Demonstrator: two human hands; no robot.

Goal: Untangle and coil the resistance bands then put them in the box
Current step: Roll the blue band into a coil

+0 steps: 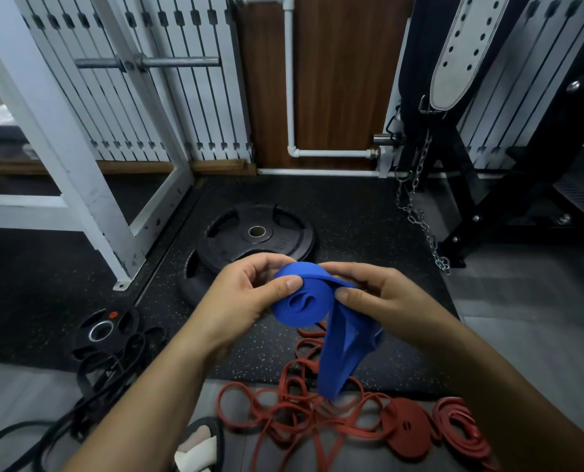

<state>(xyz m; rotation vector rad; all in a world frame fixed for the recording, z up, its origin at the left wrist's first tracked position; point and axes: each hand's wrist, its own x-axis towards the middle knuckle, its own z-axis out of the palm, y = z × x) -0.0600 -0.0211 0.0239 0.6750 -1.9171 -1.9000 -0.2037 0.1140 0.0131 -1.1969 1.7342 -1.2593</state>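
A wide blue resistance band [304, 303] is partly rolled into a coil in the air at mid-frame, its loose tail hanging down to about knee height. My left hand [246, 291] grips the coil's left side, thumb pressed on its face. My right hand [372, 291] pinches the band where it feeds onto the coil from the right. Below, thin red bands [283, 407] lie tangled on the floor, with a coiled red band [408, 425] and a looser red bundle [460, 427] to their right. Black bands [106, 379] lie tangled at the lower left. No box is in view.
Two large black weight plates [256, 233] lie stacked on the speckled rubber mat behind my hands. A small plate [101, 330] lies at the left. A white rack frame [89, 185] stands left; a black machine with a hanging chain [420, 219] stands right. My sandalled foot [198, 444] shows below.
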